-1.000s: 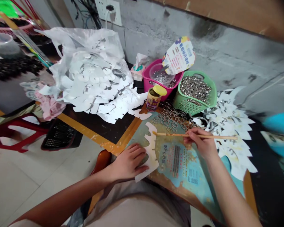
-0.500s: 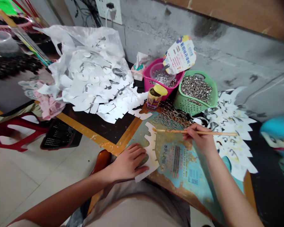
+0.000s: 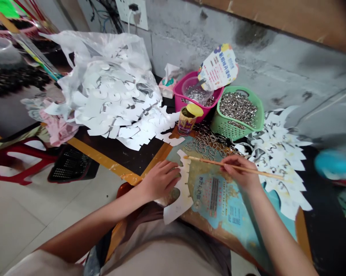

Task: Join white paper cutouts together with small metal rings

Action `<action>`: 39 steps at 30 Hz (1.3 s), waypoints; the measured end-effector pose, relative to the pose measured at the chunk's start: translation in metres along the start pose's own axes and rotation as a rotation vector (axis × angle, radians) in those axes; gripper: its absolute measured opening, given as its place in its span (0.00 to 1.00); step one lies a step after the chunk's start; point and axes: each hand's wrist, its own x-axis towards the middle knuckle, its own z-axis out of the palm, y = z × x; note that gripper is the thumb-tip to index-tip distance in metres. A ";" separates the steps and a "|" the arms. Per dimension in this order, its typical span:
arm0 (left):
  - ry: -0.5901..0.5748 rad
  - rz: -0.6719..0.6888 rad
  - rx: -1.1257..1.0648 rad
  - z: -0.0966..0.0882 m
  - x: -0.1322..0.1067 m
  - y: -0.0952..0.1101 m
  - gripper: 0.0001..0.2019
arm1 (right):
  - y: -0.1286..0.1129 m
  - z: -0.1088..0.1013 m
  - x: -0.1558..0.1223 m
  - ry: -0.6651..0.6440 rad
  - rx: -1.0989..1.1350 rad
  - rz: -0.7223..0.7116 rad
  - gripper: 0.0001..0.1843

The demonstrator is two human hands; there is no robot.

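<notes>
The person's left forearm (image 3: 104, 217) slants forward and inward, its hand (image 3: 162, 179) palm down with fingers (image 3: 173, 172) close together and gently bent. The right forearm (image 3: 272, 218) also angles inward; its hand (image 3: 242, 173) is closed in a pinch, fingers curled. The two hands are apart.

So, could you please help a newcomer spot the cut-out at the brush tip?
On the table by the grey wall, find the blue sheet. At its left, between left hand and right hand, lies the white cut-out, brush tip at its far end. Unlike its piled white neighbours, it lies singly.
</notes>
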 end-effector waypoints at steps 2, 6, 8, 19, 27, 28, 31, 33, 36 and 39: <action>-0.018 0.047 0.018 0.005 0.006 -0.006 0.09 | 0.003 -0.004 -0.005 -0.008 -0.044 -0.041 0.03; -0.044 0.051 0.036 0.012 0.007 -0.010 0.09 | 0.005 -0.012 -0.013 0.010 -0.053 -0.100 0.03; -0.041 0.047 0.035 0.013 0.005 -0.010 0.10 | 0.005 -0.015 -0.014 -0.036 -0.043 -0.113 0.03; -0.079 0.030 0.004 0.010 0.005 -0.011 0.11 | 0.011 -0.021 -0.013 -0.020 0.012 -0.086 0.04; -0.080 0.028 0.008 0.011 0.006 -0.010 0.11 | 0.008 -0.017 -0.012 -0.022 0.076 -0.091 0.03; -0.080 0.029 0.008 0.011 0.006 -0.010 0.11 | 0.008 -0.016 -0.011 0.000 0.059 -0.095 0.04; -0.082 0.026 0.002 0.010 0.005 -0.010 0.11 | 0.008 -0.013 -0.008 0.050 0.054 -0.114 0.04; -0.081 0.023 -0.001 0.010 0.005 -0.010 0.11 | 0.007 -0.011 -0.007 0.033 0.044 -0.119 0.04; -0.072 0.025 0.006 0.010 0.004 -0.010 0.11 | 0.006 -0.012 -0.006 0.039 -0.009 -0.116 0.04; -0.040 0.045 0.024 0.011 0.004 -0.009 0.10 | 0.004 -0.015 -0.007 0.037 0.051 -0.096 0.04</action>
